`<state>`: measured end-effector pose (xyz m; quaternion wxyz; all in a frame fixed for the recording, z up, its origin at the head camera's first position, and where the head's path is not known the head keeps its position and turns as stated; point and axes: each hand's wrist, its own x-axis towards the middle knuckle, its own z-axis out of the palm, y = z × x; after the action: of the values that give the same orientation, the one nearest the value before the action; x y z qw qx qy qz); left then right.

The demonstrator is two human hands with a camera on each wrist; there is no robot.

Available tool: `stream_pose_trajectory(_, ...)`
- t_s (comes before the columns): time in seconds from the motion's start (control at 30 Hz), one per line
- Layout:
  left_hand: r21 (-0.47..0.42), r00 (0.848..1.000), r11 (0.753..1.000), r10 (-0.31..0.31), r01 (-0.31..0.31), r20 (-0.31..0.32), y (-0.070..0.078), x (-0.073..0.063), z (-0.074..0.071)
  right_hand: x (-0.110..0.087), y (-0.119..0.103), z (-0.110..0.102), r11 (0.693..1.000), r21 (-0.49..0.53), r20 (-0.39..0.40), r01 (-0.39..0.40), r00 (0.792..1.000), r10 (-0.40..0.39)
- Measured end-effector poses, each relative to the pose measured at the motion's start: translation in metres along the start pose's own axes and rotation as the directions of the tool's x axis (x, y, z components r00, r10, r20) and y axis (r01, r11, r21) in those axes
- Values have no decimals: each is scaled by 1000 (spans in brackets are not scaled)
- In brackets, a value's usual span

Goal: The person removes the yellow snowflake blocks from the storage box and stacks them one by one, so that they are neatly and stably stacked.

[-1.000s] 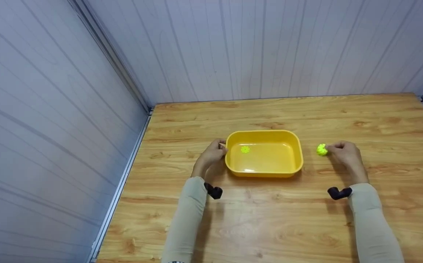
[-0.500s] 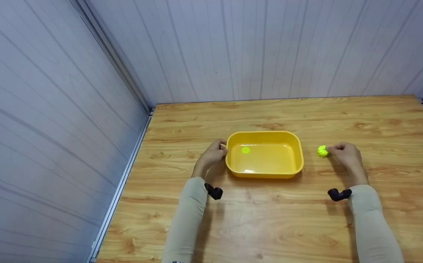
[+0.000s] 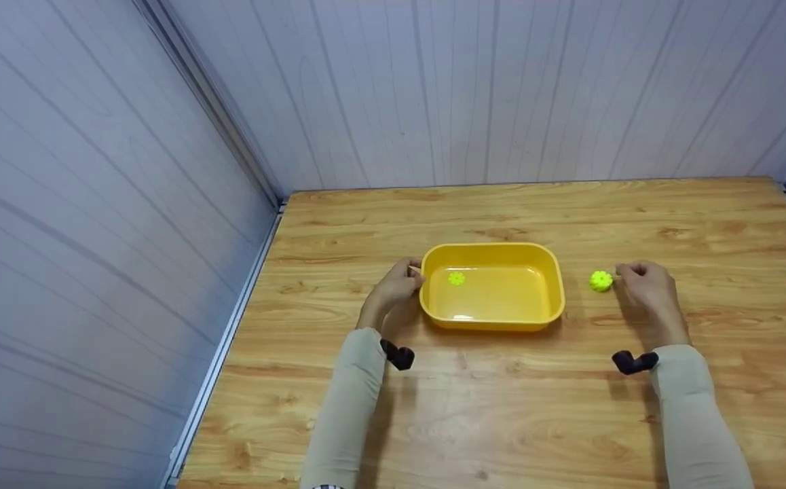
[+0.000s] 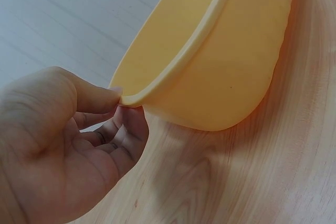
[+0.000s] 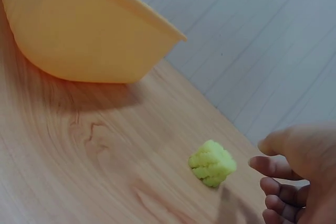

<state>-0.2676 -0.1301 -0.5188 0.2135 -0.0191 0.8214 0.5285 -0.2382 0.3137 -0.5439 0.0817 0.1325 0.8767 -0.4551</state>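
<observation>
A yellow plastic basin (image 3: 491, 324) stands on the wooden table, and my left hand (image 3: 395, 284) pinches its left rim between thumb and fingers. The left wrist view shows the thumb (image 4: 100, 98) on top of the rim, with fingers curled beneath. A flat, bright green flower-shaped piece (image 3: 456, 278) lies inside the basin toward its left end. To the right of the basin, a short stack of green flower-shaped pieces (image 3: 601, 280) stands on the table. Just right of the stack is my right hand (image 3: 649, 288), apart from it, holding nothing, thumb and forefinger slightly parted (image 5: 294, 166).
The wooden table (image 3: 501, 421) meets a pale panelled wall (image 3: 461, 95) at the back. Another panelled wall (image 3: 94, 244) rises along the left edge. Dark camera mounts (image 3: 398, 356) stick out inward from both wrists.
My right hand has let go of the green stack and drawn slightly right. The stack now stands upright with its flower top showing. The left hand still holds the basin's rim.
</observation>
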Motion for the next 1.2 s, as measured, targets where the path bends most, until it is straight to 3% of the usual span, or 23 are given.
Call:
stream_pose_trajectory(0.33,-41,999,998,52,-52,8,-3,2,2,-4,-22,3,998,-13,-26,55,998,-56)
stream_pose_trajectory(0.5,-23,999,999,45,-45,-2,-2,2,1,-4,-36,11,997,11,-42,71,997,-71)
stream_pose_trajectory(0.8,13,999,999,42,-42,-5,0,0,1,-5,-65,32,985,14,-31,170,985,-170)
stream_pose_trajectory(1.2,-8,999,999,52,-52,-3,-1,1,1,-3,-99,69,961,5,-34,275,961,-275)
